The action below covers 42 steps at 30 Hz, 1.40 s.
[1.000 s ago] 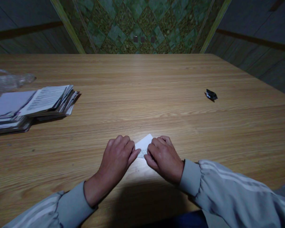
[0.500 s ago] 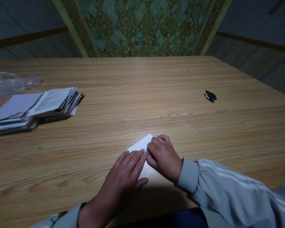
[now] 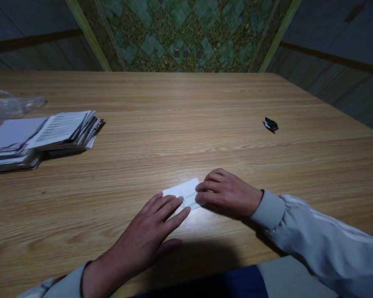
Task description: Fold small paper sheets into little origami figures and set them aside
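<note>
A small folded piece of white paper lies on the table in front of me, with a crease line and faint marks on its face. My left hand rests palm down over its left and near part, fingers stretched and a little apart. At the paper's right end is my right hand, its fingers bent with the tips on the edge. The thumb of that hand is hidden beneath the fingers.
Two stacks of paper sit side by side at the left, with a clear plastic bag behind them. A small crumpled black wrapper lies on the wooden table at the right. A patterned wall stands beyond.
My right hand has shifted right, from the paper's middle to its right end. My left hand's fingers have spread and drawn slightly left, and more of the paper's face shows.
</note>
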### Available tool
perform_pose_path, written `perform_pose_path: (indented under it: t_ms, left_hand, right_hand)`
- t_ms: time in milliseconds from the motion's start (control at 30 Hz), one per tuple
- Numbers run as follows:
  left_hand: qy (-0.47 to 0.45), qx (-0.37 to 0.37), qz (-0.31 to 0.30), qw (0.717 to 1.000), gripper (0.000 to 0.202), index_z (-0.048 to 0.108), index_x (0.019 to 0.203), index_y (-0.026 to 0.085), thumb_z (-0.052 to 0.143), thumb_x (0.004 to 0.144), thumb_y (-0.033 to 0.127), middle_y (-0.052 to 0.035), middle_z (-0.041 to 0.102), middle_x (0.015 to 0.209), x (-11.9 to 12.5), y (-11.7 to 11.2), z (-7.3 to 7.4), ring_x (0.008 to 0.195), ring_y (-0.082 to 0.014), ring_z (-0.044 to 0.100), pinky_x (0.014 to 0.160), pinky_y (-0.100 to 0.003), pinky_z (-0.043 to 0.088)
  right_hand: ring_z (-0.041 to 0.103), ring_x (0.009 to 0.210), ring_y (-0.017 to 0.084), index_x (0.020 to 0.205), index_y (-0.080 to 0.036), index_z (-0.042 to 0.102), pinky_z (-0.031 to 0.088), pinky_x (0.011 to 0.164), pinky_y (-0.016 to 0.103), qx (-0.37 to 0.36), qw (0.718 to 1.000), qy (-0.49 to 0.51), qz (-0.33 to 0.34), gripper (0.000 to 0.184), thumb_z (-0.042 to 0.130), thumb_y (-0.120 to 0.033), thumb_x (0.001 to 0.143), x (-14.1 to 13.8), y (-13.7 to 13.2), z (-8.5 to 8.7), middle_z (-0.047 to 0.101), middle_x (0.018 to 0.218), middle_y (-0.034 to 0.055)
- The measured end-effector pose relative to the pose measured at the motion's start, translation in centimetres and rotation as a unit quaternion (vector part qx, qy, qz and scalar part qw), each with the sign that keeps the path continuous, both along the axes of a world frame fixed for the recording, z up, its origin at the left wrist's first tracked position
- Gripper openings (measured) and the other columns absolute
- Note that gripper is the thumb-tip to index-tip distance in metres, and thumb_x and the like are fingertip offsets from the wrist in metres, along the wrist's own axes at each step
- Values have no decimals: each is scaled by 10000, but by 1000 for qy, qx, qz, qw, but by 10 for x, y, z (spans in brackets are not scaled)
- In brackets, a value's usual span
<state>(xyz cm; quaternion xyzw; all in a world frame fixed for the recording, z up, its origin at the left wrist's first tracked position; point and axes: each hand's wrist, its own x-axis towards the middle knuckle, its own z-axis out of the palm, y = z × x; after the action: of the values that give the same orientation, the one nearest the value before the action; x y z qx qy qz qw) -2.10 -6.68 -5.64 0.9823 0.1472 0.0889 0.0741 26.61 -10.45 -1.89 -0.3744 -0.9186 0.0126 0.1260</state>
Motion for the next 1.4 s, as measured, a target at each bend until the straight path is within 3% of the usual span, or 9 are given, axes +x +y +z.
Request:
perform_pose_path:
  t_ms: [133, 267, 467, 833, 1033, 1400]
  left_hand:
    - [-7, -2, -8, 1000, 546, 494, 1440, 306, 645, 917, 259, -112, 563, 1395, -6, 1, 3, 1273, -301, 495, 1106, -542, 372]
    - [-14, -18, -2, 1000, 566, 517, 1421, 328, 665, 887, 212, -101, 578, 1387, -10, 0, 2, 1267, -291, 518, 1102, -537, 391]
    - [-20, -18, 3, 1000, 596, 509, 1423, 351, 687, 870, 219, -117, 419, 1569, -16, 4, -3, 1424, -346, 384, 1110, -614, 359]
    - [-3, -25, -18, 1000, 579, 526, 1400, 378, 698, 866, 234, -72, 450, 1563, -22, 12, -1, 1446, -322, 385, 1126, -579, 358]
    - [39, -40, -49, 997, 526, 537, 1367, 299, 695, 865, 302, -81, 301, 1642, -17, 15, 4, 1501, -332, 277, 1177, -595, 256]
    - [51, -34, -23, 998, 606, 504, 1411, 334, 693, 843, 238, -50, 356, 1619, -23, 11, 5, 1473, -360, 329, 1167, -628, 228]
  right_hand:
    - [557, 925, 192, 963, -213, 671, 377, 911, 377, 30, 998, -6, 53, 203, 478, -237, 1021, -13, 6, -7, 715, 963, 49]
    - [547, 978, 202, 1004, -220, 664, 344, 997, 412, -3, 998, 26, 65, 158, 531, -302, 986, -15, 8, -12, 709, 1024, 43]
    - [531, 940, 184, 962, -229, 682, 324, 964, 406, -38, 995, 78, 39, 186, 512, -285, 1012, -19, 12, -20, 719, 1044, 17]
    - [556, 1013, 178, 964, -229, 707, 310, 975, 400, -101, 985, 136, -9, 165, 565, -305, 997, -24, 14, -21, 722, 1041, 15]
    - [555, 978, 185, 933, -201, 688, 317, 966, 393, -125, 979, 157, -45, 151, 572, -281, 987, -30, 13, -22, 711, 1006, 27]
    - [516, 867, 190, 878, -164, 650, 367, 855, 356, -124, 978, 133, -106, 115, 599, -242, 945, -43, 12, -19, 640, 891, 49]
